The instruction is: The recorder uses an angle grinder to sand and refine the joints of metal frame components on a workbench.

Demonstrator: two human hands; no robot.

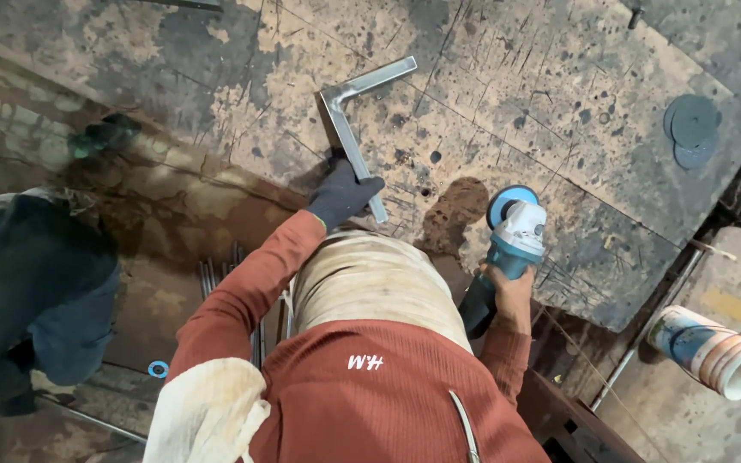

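Note:
My left hand (342, 194), in a dark glove, presses down on the near leg of an L-shaped metal bar (355, 103) that lies flat on the worn steel worktable (559, 94). My right hand (506, 290), bare, grips the dark body of a blue and white angle grinder (515, 233). The grinder's head points away from me and rests near the table's front edge, to the right of the bar and apart from it.
Several grey grinding discs (690, 129) lie at the table's far right. A bucket (718, 351) lies tipped on the floor at right. Another person in dark clothes (40, 291) crouches at left. Metal rods (216, 274) lie below the table.

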